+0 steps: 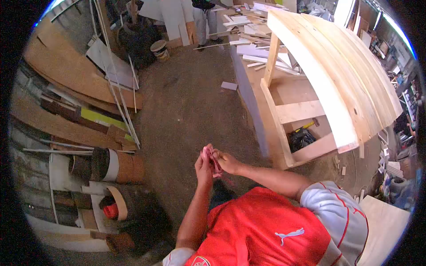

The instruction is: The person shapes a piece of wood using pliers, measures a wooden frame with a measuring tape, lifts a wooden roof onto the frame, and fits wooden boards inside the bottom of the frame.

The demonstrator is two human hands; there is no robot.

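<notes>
In front of my red shirt, my left hand (203, 166) and my right hand (227, 163) meet, fingers curled inward. Both close on a small, crumpled pinkish-red cloth-like piece (216, 170), part of which hangs below the fingers. Its exact kind is too small to make out. To the right of my hands is a wooden table frame (284, 133) with a plank top (328, 66), tilted so that its open underside shows. A hammer with a yellow handle (306, 126) and a black plastic bag (301, 139) lie inside the frame.
Wood offcuts (255, 26) are heaped on a workbench (249, 84) at the back. Another person (204, 22) stands there. Boards (66, 66) and rolled sheets (120, 166) line the left side. A bucket (159, 49) and a loose board piece (229, 86) are on the floor.
</notes>
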